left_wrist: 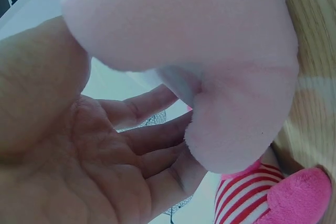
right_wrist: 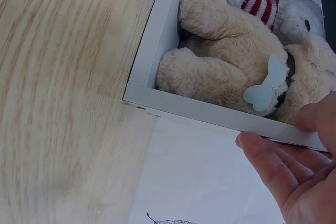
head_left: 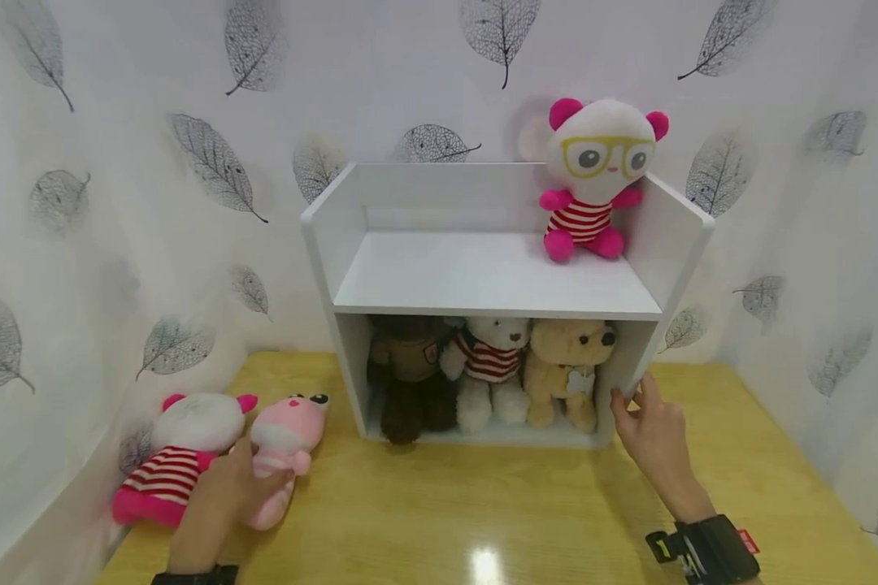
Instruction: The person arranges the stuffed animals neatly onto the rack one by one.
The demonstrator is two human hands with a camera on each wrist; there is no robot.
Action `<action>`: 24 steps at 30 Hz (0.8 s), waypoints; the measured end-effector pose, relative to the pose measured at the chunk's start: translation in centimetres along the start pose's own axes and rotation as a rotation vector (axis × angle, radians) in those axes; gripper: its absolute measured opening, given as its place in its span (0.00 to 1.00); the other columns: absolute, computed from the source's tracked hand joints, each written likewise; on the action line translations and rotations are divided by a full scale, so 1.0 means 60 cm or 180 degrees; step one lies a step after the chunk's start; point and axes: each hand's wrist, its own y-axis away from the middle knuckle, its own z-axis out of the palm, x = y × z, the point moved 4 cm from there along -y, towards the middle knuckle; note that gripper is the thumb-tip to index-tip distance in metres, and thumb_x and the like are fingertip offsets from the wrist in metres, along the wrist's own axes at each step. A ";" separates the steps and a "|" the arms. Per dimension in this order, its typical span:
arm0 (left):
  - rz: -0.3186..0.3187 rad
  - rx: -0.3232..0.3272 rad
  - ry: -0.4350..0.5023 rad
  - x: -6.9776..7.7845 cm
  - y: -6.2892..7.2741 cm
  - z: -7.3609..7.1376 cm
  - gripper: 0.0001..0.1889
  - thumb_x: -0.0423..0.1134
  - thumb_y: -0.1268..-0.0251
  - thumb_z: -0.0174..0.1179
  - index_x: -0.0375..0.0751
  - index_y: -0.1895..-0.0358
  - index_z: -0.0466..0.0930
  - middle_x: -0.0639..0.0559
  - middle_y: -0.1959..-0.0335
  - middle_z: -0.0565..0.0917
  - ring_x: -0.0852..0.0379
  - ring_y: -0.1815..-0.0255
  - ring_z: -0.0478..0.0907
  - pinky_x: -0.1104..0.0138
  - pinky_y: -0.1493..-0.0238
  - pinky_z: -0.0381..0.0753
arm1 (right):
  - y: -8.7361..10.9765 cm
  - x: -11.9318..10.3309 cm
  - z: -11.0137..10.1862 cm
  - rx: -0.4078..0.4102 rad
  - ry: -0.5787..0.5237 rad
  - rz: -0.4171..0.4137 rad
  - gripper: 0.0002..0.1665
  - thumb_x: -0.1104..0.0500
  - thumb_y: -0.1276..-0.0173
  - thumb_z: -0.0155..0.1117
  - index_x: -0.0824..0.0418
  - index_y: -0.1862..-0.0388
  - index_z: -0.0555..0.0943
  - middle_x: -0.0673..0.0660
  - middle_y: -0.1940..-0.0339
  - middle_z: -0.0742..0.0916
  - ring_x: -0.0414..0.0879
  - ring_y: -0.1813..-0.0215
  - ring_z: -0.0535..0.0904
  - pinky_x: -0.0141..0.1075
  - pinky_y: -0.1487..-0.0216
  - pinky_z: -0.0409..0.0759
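At lower left, the rightward-slanting pink toy (head_left: 285,443) is gripped by the left hand (head_left: 227,483), the shelf (head_left: 475,272) by the right hand (head_left: 656,435).

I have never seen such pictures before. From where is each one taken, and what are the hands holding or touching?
These are a person's two hands, no machine. The wide picture comes from a head camera; each close one comes from a camera on one wrist. The left hand touches a pink plush toy on the table, beside a lying panda; whether it grips, I cannot tell. The right hand pinches the side of a white shelf, where a panda with glasses sits above three other toys.
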 end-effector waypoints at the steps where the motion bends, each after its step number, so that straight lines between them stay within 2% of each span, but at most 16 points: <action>1: -0.0020 -0.0010 0.0000 -0.001 0.001 0.002 0.50 0.61 0.34 0.63 0.18 0.29 0.58 0.17 0.40 0.75 0.23 0.43 0.77 0.38 0.45 0.77 | 0.003 0.000 0.000 -0.0002 -0.0009 0.0005 0.25 0.75 0.40 0.68 0.78 0.44 0.74 0.83 0.61 0.86 0.73 0.70 0.86 0.49 0.82 0.80; 4: -0.0050 -0.0045 0.0010 -0.005 0.005 0.007 0.49 0.61 0.34 0.63 0.16 0.32 0.61 0.16 0.40 0.74 0.22 0.43 0.76 0.37 0.45 0.77 | 0.013 -0.001 0.000 0.0006 0.0015 -0.0003 0.24 0.75 0.41 0.68 0.78 0.45 0.74 0.83 0.61 0.86 0.72 0.71 0.87 0.49 0.82 0.81; 8: -0.0087 -0.0181 0.0083 -0.011 0.009 0.011 0.49 0.63 0.31 0.59 0.17 0.29 0.60 0.15 0.37 0.71 0.23 0.40 0.75 0.37 0.42 0.76 | 0.017 0.000 0.002 0.0008 0.0035 -0.0006 0.27 0.75 0.42 0.68 0.77 0.43 0.73 0.83 0.59 0.85 0.72 0.71 0.87 0.47 0.82 0.81; 12: 0.0130 -0.0157 0.0145 -0.016 0.010 0.010 0.43 0.56 0.30 0.60 0.17 0.31 0.63 0.18 0.39 0.75 0.25 0.43 0.78 0.39 0.42 0.77 | 0.017 -0.001 0.002 0.0045 0.0009 -0.0016 0.29 0.76 0.43 0.69 0.77 0.41 0.73 0.83 0.57 0.85 0.72 0.70 0.87 0.44 0.83 0.80; 16: 0.0309 -0.0055 0.0107 -0.014 0.007 0.005 0.37 0.50 0.34 0.63 0.17 0.37 0.70 0.22 0.46 0.81 0.24 0.46 0.80 0.39 0.44 0.78 | 0.015 -0.003 0.001 0.0086 0.0047 -0.0097 0.30 0.77 0.45 0.70 0.78 0.42 0.74 0.83 0.57 0.85 0.71 0.71 0.87 0.40 0.85 0.80; 20: 0.0196 -0.0179 0.0149 -0.008 0.003 0.003 0.40 0.52 0.36 0.66 0.17 0.35 0.68 0.22 0.42 0.79 0.23 0.42 0.78 0.38 0.42 0.76 | 0.012 -0.002 0.002 0.0097 0.0074 -0.0143 0.30 0.76 0.45 0.71 0.78 0.42 0.74 0.82 0.58 0.85 0.70 0.72 0.87 0.37 0.86 0.79; 22: 0.0105 -0.0288 0.0212 -0.002 0.000 0.004 0.43 0.52 0.36 0.67 0.17 0.32 0.65 0.22 0.40 0.78 0.26 0.41 0.78 0.38 0.41 0.76 | 0.011 -0.002 0.001 0.0105 0.0074 -0.0151 0.29 0.76 0.45 0.71 0.78 0.43 0.74 0.82 0.60 0.86 0.69 0.72 0.87 0.34 0.86 0.78; 24: 0.0061 -0.0369 0.0271 0.003 -0.004 0.005 0.43 0.51 0.36 0.68 0.18 0.32 0.65 0.23 0.42 0.79 0.31 0.44 0.80 0.40 0.42 0.77 | 0.009 -0.002 0.000 0.0126 0.0068 -0.0175 0.29 0.76 0.45 0.71 0.78 0.43 0.74 0.82 0.60 0.86 0.69 0.72 0.87 0.33 0.85 0.78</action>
